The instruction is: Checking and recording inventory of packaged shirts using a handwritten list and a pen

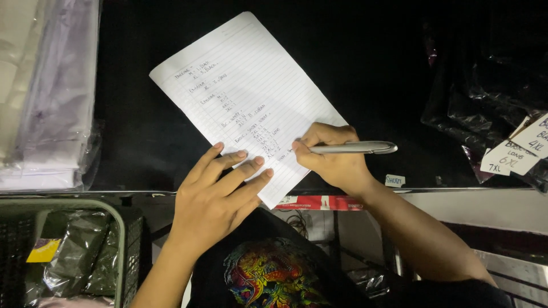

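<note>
Black shelf [371, 68]: lined paper sheet [245, 97] mid, bagged clothes [51, 97] L, dark bags [485, 97] R.

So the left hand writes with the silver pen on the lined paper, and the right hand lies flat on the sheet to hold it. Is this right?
Not quite: the hands are swapped. The head view shows the right hand writing with the silver pen on the lined paper, and the left hand lying flat on the sheet.

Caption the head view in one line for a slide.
Right hand writes with a silver pen on a lined sheet that the left hand pins flat.
</note>
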